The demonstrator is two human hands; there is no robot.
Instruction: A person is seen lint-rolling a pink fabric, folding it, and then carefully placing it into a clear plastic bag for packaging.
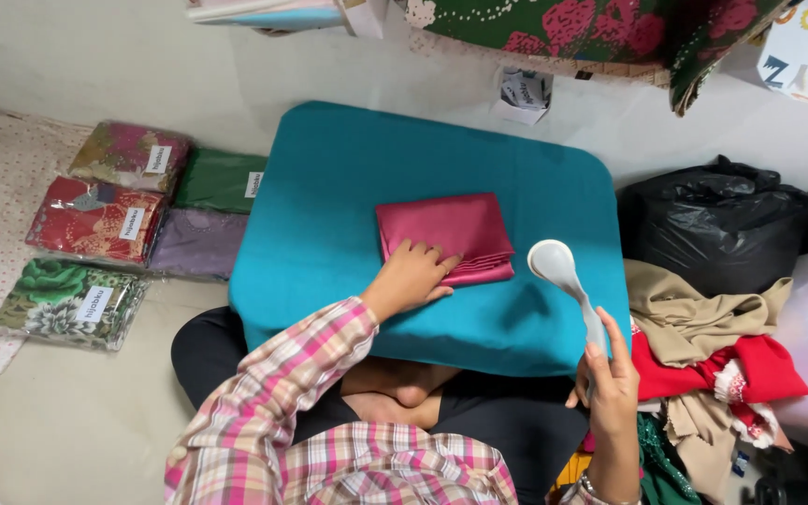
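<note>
On the teal board (329,206), left hand (411,279) presses folded magenta cloth (455,229).

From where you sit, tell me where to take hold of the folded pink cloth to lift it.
Grip the folded pink cloth at its layered right edge, coming in from the right, where the stacked folds show. Pinching all layers there should keep it from opening. The left hand already rests flat on its near left corner.

teal padded board (329,187) — on it: folded magenta cloth (455,229) | surface otherwise bare
</note>
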